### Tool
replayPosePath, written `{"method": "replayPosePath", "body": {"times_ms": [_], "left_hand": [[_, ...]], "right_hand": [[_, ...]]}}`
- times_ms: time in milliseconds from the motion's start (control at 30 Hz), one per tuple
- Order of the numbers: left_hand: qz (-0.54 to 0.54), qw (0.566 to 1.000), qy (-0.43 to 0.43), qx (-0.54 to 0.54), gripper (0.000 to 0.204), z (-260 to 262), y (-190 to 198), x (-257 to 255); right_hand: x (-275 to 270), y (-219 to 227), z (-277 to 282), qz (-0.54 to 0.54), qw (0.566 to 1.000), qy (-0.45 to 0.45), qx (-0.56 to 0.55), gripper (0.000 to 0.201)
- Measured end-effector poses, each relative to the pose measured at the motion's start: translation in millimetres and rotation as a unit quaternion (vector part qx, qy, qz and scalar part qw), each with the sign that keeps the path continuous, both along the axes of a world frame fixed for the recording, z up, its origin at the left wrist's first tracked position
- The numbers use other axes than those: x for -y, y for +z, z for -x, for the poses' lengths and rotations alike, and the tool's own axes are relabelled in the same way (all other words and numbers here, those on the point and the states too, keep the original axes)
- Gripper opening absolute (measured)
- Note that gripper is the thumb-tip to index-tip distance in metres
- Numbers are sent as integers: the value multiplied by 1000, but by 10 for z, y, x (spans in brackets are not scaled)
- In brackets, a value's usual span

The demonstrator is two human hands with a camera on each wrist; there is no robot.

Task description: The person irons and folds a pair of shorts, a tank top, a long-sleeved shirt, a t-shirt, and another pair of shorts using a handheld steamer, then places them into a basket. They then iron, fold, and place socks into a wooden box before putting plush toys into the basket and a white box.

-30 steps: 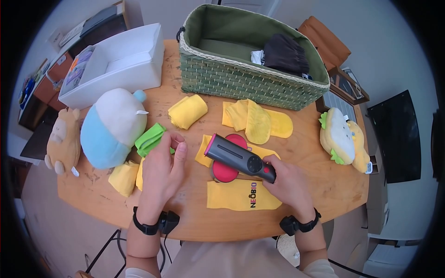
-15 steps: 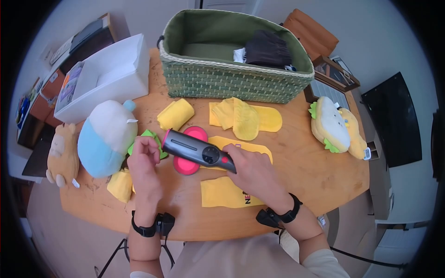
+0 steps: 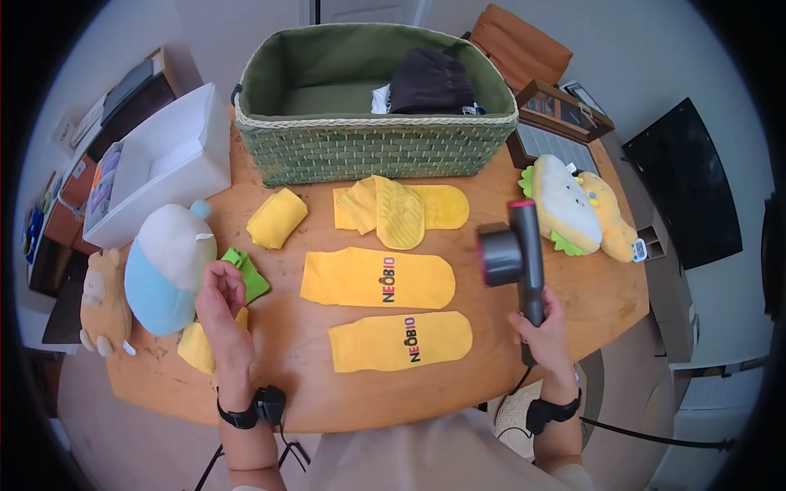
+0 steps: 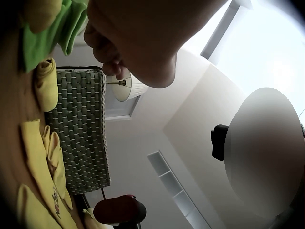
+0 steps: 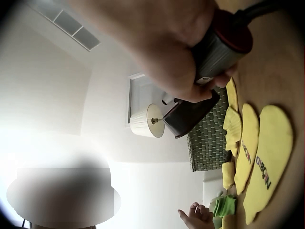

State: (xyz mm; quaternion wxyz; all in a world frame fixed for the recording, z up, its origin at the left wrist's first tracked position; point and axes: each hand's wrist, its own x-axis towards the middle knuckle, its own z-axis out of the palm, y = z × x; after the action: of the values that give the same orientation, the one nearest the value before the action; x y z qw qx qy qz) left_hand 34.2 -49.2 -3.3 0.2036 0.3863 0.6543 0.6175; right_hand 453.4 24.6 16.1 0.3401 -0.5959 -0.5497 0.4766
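My right hand [image 3: 542, 335] grips the handle of a dark grey corded handheld appliance [image 3: 530, 262] with a pink-edged round barrel. It is held upright over the table's right part, beside the yellow socks. Two flat yellow socks, a far one [image 3: 360, 278] and a near one [image 3: 368, 344], lie side by side, each with NEOBIO lettering. Behind them are more yellow socks [image 3: 446, 206], laid one across another. My left hand [image 3: 225, 327] hovers near a folded green cloth [image 3: 255, 282], its fingers loosely curled and holding nothing. In the right wrist view the same left hand [image 5: 196, 218] shows beyond the socks.
A green woven basket [image 3: 368, 151] with dark clothing [image 3: 430, 82] stands at the back, a white box [image 3: 176, 192] to its left. A rolled yellow bundle [image 3: 277, 218] lies before them. Plush toys sit at both sides, including a blue-white one [image 3: 168, 270] and a sandwich-shaped one [image 3: 565, 204].
My right hand has swung the appliance from over the socks to the right and turned it upright, uncovering the two lettered socks. The left hand stays near the green cloth.
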Motion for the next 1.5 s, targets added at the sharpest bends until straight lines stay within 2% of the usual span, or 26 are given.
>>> {"method": "replayPosePath", "body": {"times_ms": [67, 167, 300, 433, 500, 533, 567, 600, 633, 667, 733, 800, 867, 933, 967, 1033, 1067, 1133, 1167, 1200, 1233, 1267, 1333, 1400, 1467, 1500], "left_hand": [[25, 999, -22, -15, 58, 11, 1, 13], [32, 998, -35, -29, 59, -1, -9, 6], [40, 998, -45, -35, 60, -20, -50, -25], [44, 996, -47, -61, 58, -46, -75, -72], [42, 995, -42, -74, 57, -61, -77, -87], [35, 995, -50, -74, 52, -71, -70, -91], [28, 995, -57, -73, 47, -82, -61, -97], [29, 995, -55, -73, 47, -105, -34, -102], [52, 993, -66, -78, 41, -134, 6, -106], [75, 991, -77, -82, 35, -143, 26, -105], [77, 990, -83, -89, 28, -126, -51, -108], [77, 988, -93, -95, 22, -145, -35, -107], [203, 965, -129, -101, 16, -222, 108, -105], [203, 960, -144, -126, 15, -220, 74, -112], [201, 954, -159, -153, 14, -220, 54, -117], [190, 950, -172, -176, 12, -198, 19, -117], [180, 945, -186, -201, 11, -190, 12, -115], [188, 939, -208, -201, 9, -206, 75, -104], [197, 931, -232, -201, 8, -215, 98, -95], [198, 930, -234, -203, 8, -215, 92, -81], [218, 909, -287, -209, 10, -204, 82, -70], [237, 885, -338, -214, 12, -198, 80, -66], [252, 872, -361, -214, 13, -235, 104, -59], [267, 859, -382, -213, 15, -251, 111, -37], [185, 853, -428, -233, 20, -244, 88, -7], [185, 853, -426, -237, 20, -253, 98, 15]], "right_hand": [[34, -110, -286, 39, 996, -38, -64, 46], [109, -236, -660, 71, 993, -57, -74, 46], [181, -301, -981, 141, 975, -51, -162, 36], [94, -442, -1182, 146, 973, -30, -175, 24], [32, -489, -1191, 63, 995, -69, 24, 16], [11, -446, -1134, 27, 993, -80, 79, 21], [-5, -403, -1094, 28, 993, -80, 79, 21], [-22, -364, -1058, -32, 975, -75, 205, 25], [-40, -339, -1020, -91, 938, -69, 326, 29], [-62, -325, -979, -90, 939, -67, 326, 29], [-96, -309, -904, -158, 923, -88, 339, 34], [-110, -297, -861, -148, 920, -86, 352, 33], [-105, -313, -849, -138, 916, -85, 367, 33], [-72, -399, -852, -225, 900, -111, 357, 31], [-49, -421, -835, -226, 900, -110, 357, 31], [21, -462, -753, -363, 831, -171, 386, 30], [105, -486, -716, -364, 831, -170, 385, 30], [282, -538, -620, -388, 842, -73, 368, 26], [288, -499, -522, -387, 842, -74, 368, 26], [286, -415, -411, -365, 859, 53, 354, 26], [279, -345, -305, -338, 862, 177, 333, 25], [274, -316, -215, -338, 863, 175, 333, 25], [264, -272, -58, -270, 884, 245, 294, 25], [252, -200, 71, -265, 882, 256, 293, 26], [228, -180, 132, -263, 881, 268, 289, 28], [213, -181, 150, -245, 883, 282, 284, 28]]}}
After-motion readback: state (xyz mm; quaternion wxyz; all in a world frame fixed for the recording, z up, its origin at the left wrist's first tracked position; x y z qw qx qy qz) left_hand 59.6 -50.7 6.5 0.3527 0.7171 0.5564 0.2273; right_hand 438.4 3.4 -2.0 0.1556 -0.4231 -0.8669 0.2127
